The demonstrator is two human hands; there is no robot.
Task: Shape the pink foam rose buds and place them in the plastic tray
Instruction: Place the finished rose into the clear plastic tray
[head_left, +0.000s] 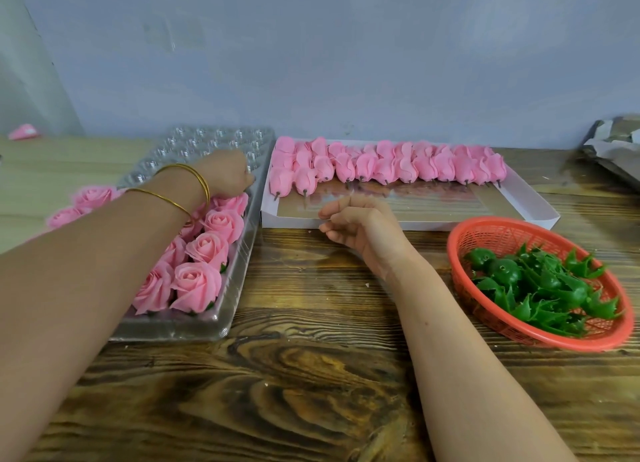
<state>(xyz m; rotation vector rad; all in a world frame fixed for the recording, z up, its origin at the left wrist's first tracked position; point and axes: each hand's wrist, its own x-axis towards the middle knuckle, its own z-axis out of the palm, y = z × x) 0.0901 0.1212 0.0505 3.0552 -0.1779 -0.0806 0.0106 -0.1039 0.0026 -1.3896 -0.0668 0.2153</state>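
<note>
On the near part of the wooden table (311,375) both bare forearms reach forward. To the right stands a red basket (491,233) holding green leaf caps (540,285). To the left lies the clear plastic tray (173,330), its near pockets filled with shaped pink roses (195,285) in rows, partly hidden under the left forearm. The right hand (360,229) hovers between tray and basket, at the near edge of a white box (415,219); its fingers are loosely curled and hold nothing. Farther on, the left hand (227,174), with two gold bangles (194,177) on its wrist, is over the middle of the tray, just above the farthest rose of the right row. Its back faces the camera and its fingers are hidden, so I cannot tell whether it pinches that rose. Beyond it the tray's pockets are bare. At the far side of the box lie unshaped pink buds (388,163) in packed rows, short stems toward the person. Behind everything is a grey wall (346,63).
</note>
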